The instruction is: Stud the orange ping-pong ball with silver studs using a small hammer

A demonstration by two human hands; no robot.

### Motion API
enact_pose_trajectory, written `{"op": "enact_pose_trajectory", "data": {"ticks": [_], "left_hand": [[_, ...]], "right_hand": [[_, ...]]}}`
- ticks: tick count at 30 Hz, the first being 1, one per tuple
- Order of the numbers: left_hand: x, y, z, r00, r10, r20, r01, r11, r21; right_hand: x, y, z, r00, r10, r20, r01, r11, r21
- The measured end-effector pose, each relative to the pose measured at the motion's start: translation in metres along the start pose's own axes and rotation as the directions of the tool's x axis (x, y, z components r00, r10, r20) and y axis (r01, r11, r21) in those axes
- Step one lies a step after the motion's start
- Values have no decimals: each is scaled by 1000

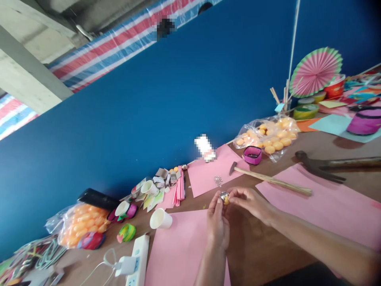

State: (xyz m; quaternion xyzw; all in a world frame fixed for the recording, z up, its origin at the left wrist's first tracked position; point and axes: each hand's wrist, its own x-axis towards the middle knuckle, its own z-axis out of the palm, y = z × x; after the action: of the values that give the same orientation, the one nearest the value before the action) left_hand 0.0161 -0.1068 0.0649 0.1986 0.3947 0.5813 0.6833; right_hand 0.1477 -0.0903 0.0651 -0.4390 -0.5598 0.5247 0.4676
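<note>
A small yellow-orange ball [225, 198], partly covered in shiny silver pieces, is held between my two hands above the brown table. My left hand [218, 222] has its fingertips closed on the ball's left side. From the right, the thumb and fingers of my right hand [250, 201] pinch it too. Just beyond the fingers, a loose cluster of small silver pieces [218, 181] lies on a pink sheet [201, 178]. A small wooden-handled hammer [274, 179] rests behind my right hand. Left of my left hand, a white paper cup [160, 219] stands near another pink sheet [178, 246].
Bags of orange balls sit at the right [278, 137] and left [81, 224]. A claw hammer [336, 163] lies far right, near a purple ring-shaped container [253, 155]. A white power strip [139, 258] with a plugged-in charger occupies the front left. A blue partition [149, 107] backs the table.
</note>
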Motion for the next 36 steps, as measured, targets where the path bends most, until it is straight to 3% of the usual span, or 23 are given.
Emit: {"op": "enact_pose_trajectory", "data": {"ticks": [9,36], "left_hand": [[0,-3,-2,999,30,-19,-28,992,126],[-3,-6,-4,996,90,18,-91,975,205]], "right_hand": [[-2,1,-1,1000,16,20,-18,998,57],[-5,6,-3,1000,10,26,-11,1000,23]]}}
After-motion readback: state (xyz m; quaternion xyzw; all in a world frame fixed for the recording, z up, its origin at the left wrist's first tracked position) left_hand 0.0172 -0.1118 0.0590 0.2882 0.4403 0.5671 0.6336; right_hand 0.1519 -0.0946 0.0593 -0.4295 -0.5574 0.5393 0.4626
